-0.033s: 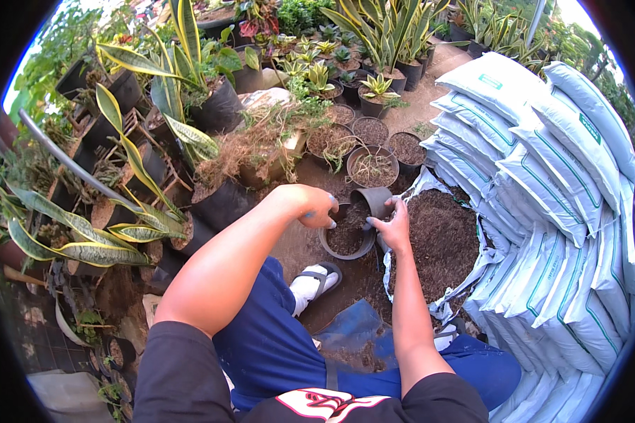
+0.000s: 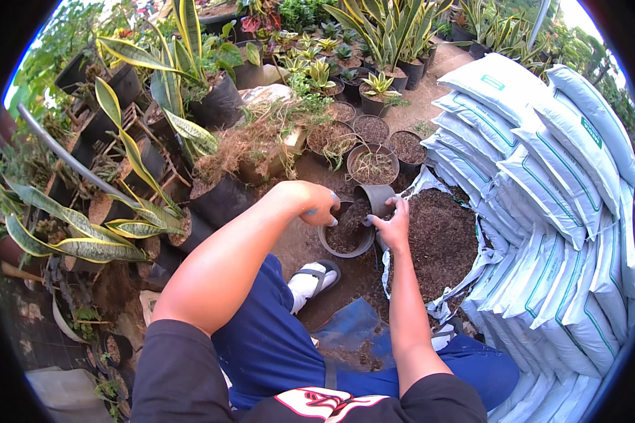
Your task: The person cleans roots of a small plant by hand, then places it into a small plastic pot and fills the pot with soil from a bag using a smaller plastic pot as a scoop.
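My right hand [image 2: 391,222] grips a small dark grey plant pot [image 2: 375,199], thumb at its mouth and fingers round its side. The pot is tipped toward the left over a larger round pot [image 2: 353,250] that has dark soil [image 2: 347,231] in it. My left hand [image 2: 320,206] is at the larger pot's left rim, its fingers curled down and closed; what they hold, if anything, is hidden. Grey smudges show on the fingers. An open white sack [image 2: 441,310] of dark brown soil mix [image 2: 437,243] stands just right of my right hand.
Pots of soil [image 2: 406,146] and one with dry roots [image 2: 372,169] stand beyond my hands. Stacked white sacks [image 2: 550,204] rise on the right. Potted snake plants [image 2: 99,248] crowd the left. A blue sheet [image 2: 356,321] with spilled soil lies between my feet.
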A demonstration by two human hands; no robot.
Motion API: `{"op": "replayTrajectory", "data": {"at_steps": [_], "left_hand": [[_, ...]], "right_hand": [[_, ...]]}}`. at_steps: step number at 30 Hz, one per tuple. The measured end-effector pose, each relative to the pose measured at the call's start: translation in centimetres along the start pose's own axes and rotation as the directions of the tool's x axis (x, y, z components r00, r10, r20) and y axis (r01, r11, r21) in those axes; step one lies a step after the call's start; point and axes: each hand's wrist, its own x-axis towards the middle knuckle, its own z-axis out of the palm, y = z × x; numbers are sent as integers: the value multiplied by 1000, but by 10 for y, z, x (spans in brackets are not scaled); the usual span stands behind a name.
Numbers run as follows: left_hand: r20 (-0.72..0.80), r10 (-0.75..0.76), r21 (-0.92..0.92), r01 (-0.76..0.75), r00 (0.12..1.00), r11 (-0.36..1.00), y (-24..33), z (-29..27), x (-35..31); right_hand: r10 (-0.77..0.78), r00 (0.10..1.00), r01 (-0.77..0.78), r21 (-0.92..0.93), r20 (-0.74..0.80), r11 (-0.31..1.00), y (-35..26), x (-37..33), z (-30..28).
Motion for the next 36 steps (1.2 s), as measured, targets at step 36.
{"op": "replayTrajectory", "data": {"at_steps": [36], "left_hand": [[-1, 187, 29, -187, 982, 982, 70, -9, 54]], "right_hand": [[120, 914, -40, 209, -387, 977, 29, 8, -94]]}}
